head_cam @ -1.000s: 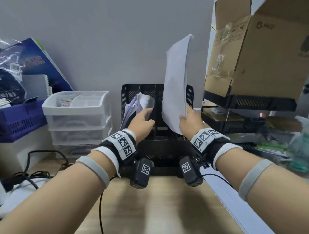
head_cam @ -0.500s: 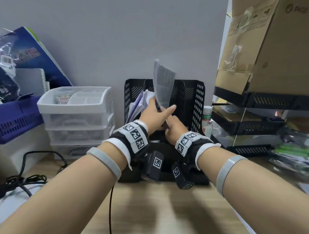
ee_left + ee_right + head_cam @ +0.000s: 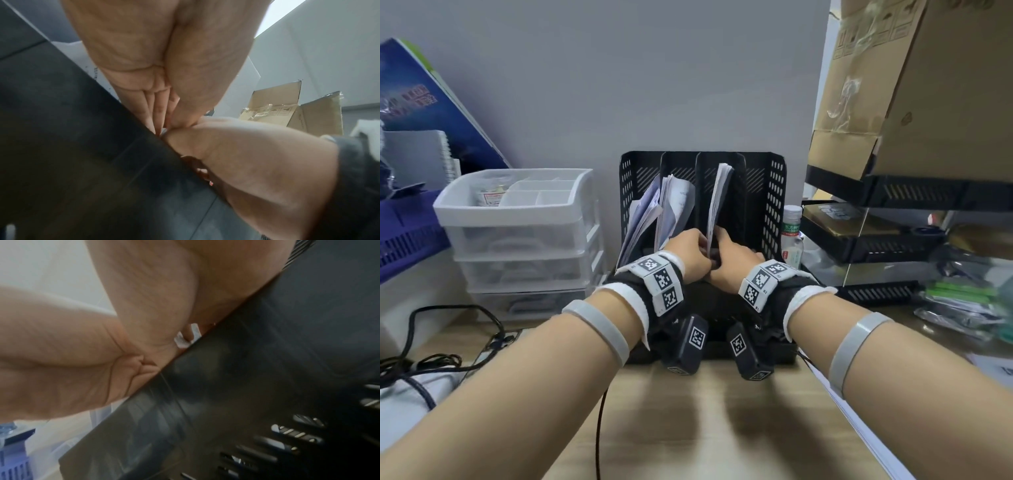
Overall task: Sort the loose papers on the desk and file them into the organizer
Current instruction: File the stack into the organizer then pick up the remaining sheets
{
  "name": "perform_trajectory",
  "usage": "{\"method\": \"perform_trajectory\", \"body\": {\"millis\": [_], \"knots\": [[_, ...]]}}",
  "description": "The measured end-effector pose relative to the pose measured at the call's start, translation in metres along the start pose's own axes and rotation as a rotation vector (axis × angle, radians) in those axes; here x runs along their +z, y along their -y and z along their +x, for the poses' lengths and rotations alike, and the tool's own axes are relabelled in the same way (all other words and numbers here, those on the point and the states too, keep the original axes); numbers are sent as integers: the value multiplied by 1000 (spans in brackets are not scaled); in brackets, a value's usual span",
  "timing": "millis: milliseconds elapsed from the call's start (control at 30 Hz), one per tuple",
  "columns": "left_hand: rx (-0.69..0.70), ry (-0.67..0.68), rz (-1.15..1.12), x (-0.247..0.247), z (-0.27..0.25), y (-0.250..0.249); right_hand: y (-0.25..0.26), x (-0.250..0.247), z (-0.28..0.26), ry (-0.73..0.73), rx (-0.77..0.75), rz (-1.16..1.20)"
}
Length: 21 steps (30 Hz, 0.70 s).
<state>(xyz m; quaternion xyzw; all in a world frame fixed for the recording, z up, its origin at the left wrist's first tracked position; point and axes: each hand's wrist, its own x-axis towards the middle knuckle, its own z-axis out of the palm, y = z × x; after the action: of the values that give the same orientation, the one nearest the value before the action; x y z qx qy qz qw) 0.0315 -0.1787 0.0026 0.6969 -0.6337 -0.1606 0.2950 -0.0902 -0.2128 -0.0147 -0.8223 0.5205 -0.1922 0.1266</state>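
Head view looks down; wrist views close, sharing organizer (image 3: 774, 192).

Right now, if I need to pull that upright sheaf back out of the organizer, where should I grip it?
Probably pinch the sheaf of papers near its free top edge, from above. It stands on edge in the organizer, a divider close on its left, and both hands crowd its base.
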Motion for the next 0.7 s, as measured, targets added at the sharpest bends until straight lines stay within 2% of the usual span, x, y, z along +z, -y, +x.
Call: {"method": "perform_trajectory", "body": {"millis": [133,267,333,433,567,633,700], "knots": [[-14,-59,-65,4,-7,-6,-8,-8,-11,17,15,149],[40,-182,-131,9,-29,-22,-25,-24,-38,-132,8,172],[102,-159,-240,18,-45,-33,-39,-30,-56,-162,1,202],[180,31,-309,45,-74,-57,-66,-40,-92,-164,54,188],[113,458,-372,95,-101,-85,-116,-58,-149,-118,231,82],[74,583,-252,121,-111,-94,-144,-69,-184,-21,365,-31],[77,608,-38,139,-116,-103,-170,-78,-217,115,505,-140]]}}
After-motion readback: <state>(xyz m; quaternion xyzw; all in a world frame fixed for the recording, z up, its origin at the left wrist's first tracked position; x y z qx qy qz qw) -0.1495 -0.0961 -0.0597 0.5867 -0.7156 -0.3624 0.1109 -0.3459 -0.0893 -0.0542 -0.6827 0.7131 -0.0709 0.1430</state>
